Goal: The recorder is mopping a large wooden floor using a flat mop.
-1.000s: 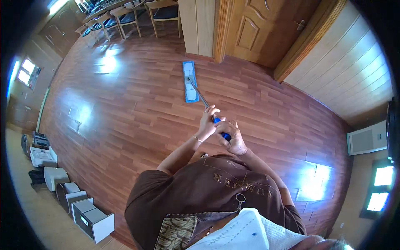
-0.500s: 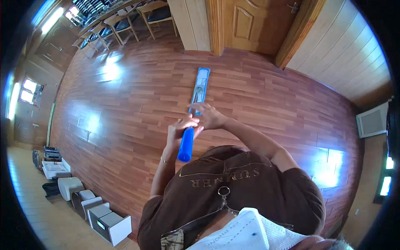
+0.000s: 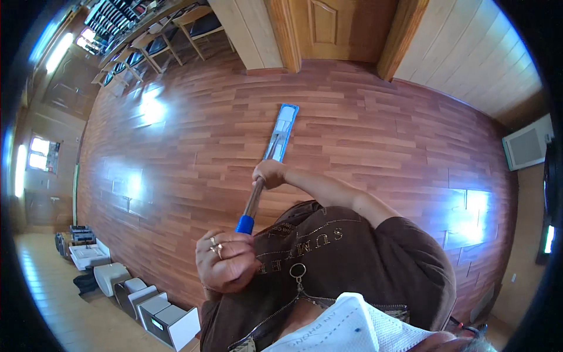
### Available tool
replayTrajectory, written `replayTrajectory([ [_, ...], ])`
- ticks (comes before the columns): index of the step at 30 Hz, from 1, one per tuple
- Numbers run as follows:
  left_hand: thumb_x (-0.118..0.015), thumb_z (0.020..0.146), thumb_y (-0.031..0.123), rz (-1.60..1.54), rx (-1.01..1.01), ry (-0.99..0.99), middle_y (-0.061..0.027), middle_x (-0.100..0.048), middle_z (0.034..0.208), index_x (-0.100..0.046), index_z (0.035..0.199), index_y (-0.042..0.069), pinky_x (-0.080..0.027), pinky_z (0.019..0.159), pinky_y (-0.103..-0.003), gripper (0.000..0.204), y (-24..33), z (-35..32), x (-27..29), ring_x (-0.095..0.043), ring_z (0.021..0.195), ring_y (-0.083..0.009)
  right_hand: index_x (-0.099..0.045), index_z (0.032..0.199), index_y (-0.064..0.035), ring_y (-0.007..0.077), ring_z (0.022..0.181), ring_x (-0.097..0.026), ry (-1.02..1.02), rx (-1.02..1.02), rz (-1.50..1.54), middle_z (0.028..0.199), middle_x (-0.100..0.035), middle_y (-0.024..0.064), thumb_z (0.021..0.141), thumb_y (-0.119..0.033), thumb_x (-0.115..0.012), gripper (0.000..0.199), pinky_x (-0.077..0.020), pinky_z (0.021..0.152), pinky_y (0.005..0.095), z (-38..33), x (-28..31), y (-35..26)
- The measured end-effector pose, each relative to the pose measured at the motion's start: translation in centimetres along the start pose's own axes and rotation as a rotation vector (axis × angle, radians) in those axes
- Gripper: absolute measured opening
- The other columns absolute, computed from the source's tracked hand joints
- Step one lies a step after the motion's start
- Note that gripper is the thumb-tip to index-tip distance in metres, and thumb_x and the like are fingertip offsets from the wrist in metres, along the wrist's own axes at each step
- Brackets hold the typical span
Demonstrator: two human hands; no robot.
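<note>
A flat mop (image 3: 285, 124) with a blue-edged, pale rectangular head rests on the floor ahead of me. Its metal pole slants back toward my chest and ends in a blue grip. My left hand (image 3: 227, 261), wearing rings, is closed around the grip's near end, so only the grip's upper part shows. Farther down, my right hand (image 3: 270, 174) wraps around the pole between the grip and the mop head. Its fingers are partly turned away from view.
Red-brown wood flooring (image 3: 363, 135) spreads around the mop. Chairs (image 3: 155, 44) line a long table at the far left. A wooden door (image 3: 346, 29) stands ahead. White and grey box-like items (image 3: 170, 322) sit along the left. A white framed panel (image 3: 528, 144) is at the right.
My left hand has moved from the pole back to the blue grip. My right hand, earlier with fingers spread, is now closed around the pole. The mop head has shifted slightly.
</note>
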State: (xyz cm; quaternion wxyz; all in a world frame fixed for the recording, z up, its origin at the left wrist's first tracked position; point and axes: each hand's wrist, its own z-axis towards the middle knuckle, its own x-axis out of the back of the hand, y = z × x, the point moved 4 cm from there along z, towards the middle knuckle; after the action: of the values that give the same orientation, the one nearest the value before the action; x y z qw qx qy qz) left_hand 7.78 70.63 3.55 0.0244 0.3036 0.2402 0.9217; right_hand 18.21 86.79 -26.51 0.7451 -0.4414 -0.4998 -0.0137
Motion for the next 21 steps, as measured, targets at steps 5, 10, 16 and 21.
replayTrajectory([
  [5,-0.078,0.062,0.012,0.026,0.091,-0.043,-0.0026,-0.064,0.075,-0.061,0.077,0.011,-0.044,0.055,-0.035,0.022,-2.1,0.1,-2.2,-0.068,0.076,-0.0246,-0.062,0.068,-0.0111,0.0361,0.077,-0.062,0.026,-0.095,-0.01,0.075,-0.064,0.0134,0.067,-0.019,-0.062,0.008,-0.0484,0.066,0.0471,-0.4,1.3,4.1],
  [10,-0.077,0.067,0.014,-0.031,0.103,-0.181,-0.0036,-0.066,0.081,-0.062,0.078,0.01,-0.044,0.062,-0.037,0.019,-4.7,1.7,-5.3,-0.068,0.085,-0.0249,-0.05,0.058,-0.008,0.0399,0.068,-0.056,0.172,-0.112,0.155,0.065,-0.055,0.0153,0.054,-0.013,-0.062,0.014,-0.0425,0.057,0.0476,-4.5,3.5,10.1],
  [16,-0.074,0.074,0.015,-0.187,0.067,-0.268,-0.0073,-0.068,0.08,-0.061,0.078,0.007,-0.043,0.077,-0.039,0.016,-7.4,4.0,-7.6,-0.068,0.087,-0.0278,-0.046,0.056,-0.0084,0.0376,0.068,-0.055,0.302,-0.352,0.022,0.062,-0.053,0.0124,0.052,-0.011,-0.061,0.016,-0.0418,0.058,0.0472,-12.2,7.2,12.2],
  [21,-0.075,0.074,0.016,-0.376,-0.055,-0.383,-0.0066,-0.068,0.078,-0.061,0.078,0.008,-0.042,0.077,-0.039,0.016,-8.2,8.1,-9.3,-0.068,0.085,-0.0262,-0.053,0.063,-0.0146,0.034,0.077,-0.06,0.5,-0.611,-0.099,0.065,-0.056,0.0083,0.062,-0.021,-0.066,0.014,-0.0447,0.076,0.0504,-20.2,9.0,10.0],
])
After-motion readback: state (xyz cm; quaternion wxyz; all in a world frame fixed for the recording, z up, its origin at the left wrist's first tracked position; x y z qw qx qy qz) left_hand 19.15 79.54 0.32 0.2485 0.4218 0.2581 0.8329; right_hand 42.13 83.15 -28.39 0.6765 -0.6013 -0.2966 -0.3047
